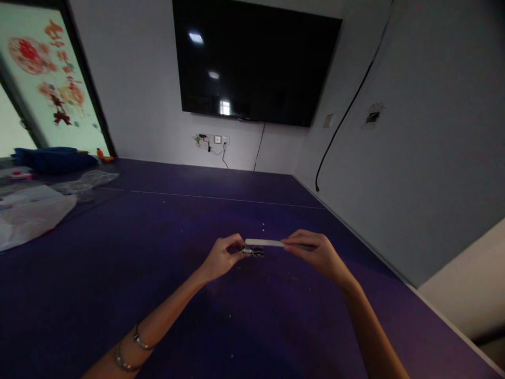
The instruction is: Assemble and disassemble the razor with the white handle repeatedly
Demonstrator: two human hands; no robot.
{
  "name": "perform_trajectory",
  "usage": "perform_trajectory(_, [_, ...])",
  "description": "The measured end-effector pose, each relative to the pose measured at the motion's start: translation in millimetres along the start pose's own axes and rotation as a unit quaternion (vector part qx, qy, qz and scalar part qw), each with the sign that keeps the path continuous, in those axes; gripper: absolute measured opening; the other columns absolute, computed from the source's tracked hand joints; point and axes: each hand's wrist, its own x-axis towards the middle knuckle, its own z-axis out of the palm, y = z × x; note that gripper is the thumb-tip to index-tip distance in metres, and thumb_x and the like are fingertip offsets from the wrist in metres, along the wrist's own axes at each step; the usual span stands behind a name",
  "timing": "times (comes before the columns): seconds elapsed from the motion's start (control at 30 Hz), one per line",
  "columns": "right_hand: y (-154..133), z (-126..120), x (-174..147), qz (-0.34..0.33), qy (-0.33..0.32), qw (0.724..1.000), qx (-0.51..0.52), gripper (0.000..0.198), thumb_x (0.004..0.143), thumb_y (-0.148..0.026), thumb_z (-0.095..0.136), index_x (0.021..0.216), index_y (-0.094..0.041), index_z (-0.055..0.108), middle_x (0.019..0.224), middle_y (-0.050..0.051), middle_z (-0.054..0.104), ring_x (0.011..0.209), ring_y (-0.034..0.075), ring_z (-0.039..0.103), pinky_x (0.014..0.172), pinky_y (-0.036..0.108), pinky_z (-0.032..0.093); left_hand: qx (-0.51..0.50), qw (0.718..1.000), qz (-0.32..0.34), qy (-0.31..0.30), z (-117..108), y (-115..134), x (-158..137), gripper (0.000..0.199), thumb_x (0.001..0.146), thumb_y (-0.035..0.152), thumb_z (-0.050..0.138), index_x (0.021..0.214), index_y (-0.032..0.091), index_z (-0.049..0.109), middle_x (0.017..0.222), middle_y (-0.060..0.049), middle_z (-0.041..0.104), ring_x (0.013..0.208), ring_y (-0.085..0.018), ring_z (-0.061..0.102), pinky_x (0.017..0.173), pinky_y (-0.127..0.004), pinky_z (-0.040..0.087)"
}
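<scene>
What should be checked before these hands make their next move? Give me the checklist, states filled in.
1. Left hand has hold of the small dark-and-silver piece: ok, pinched at its left end.
2. Right hand has hold of the white strip: ok, gripped by its right end.
3. Strip and piece apart: cannot tell; they overlap closely in this view.
4. Purple surface around the hands free of bits: not ok, small white specks lie on it.
5. Crumpled clear plastic away from both hands: ok, it lies well off to the left.
</scene>
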Motion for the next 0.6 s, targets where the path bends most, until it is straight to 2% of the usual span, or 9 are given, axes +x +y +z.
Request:
perform_trajectory(0.13, [-0.7, 0.2, -0.6, -0.008, -0.03, 0.999, 0.013, 0.018, 0.077, -0.035, 0.063, 0.087, -0.023, 0.073, 0.082, 0.006, 0.068, 0.075, 0.017, 0.062, 0.065, 0.028, 0.049, -0.004, 1.0, 0.004, -0.006, 0.0, 2.0, -0.1, 0.015, 0.073, 0.028, 0.066, 0.073, 0.015, 0.059, 0.069, 0.0, 0.061, 0.066, -0.011, 0.056, 0.065, -0.024, 0.045])
perform_trajectory(0.3, [4.2, 0.0, 0.5, -0.004, 0.004, 1.0, 0.002, 0.019, 0.077, -0.036, 0.063, 0.085, -0.023, 0.073, 0.081, 0.006, 0.068, 0.076, 0.018, 0.062, 0.065, 0.03, 0.049, -0.007, 1.0, -0.001, 0.001, 1.0, 0.1, -0.2, 0.016, 0.074, 0.028, 0.066, 0.071, 0.016, 0.057, 0.072, -0.001, 0.063, 0.069, -0.013, 0.058, 0.068, -0.025, 0.046])
perform_trajectory(0.47, [4.8, 3.3, 1.3, -0.002, -0.024, 0.999, 0.022, 0.019, 0.076, -0.037, 0.064, 0.086, -0.022, 0.074, 0.081, 0.006, 0.068, 0.073, 0.017, 0.062, 0.062, 0.027, 0.049, -0.006, 1.0, 0.007, -0.001, 1.1, -3.4, 0.0, 0.017, 0.074, 0.03, 0.066, 0.072, 0.015, 0.058, 0.07, 0.0, 0.061, 0.067, -0.012, 0.057, 0.066, -0.024, 0.045])
perform_trajectory(0.6, [9.5, 5.9, 2.8, 0.014, 0.003, 1.0, 0.019, 0.017, 0.076, -0.034, 0.065, 0.085, -0.023, 0.074, 0.081, 0.006, 0.068, 0.076, 0.017, 0.062, 0.065, 0.028, 0.049, -0.016, 1.0, -0.002, 0.012, 1.4, -4.6, 0.8, 0.015, 0.073, 0.027, 0.067, 0.072, 0.015, 0.058, 0.072, 0.0, 0.062, 0.07, -0.012, 0.057, 0.069, -0.025, 0.046])
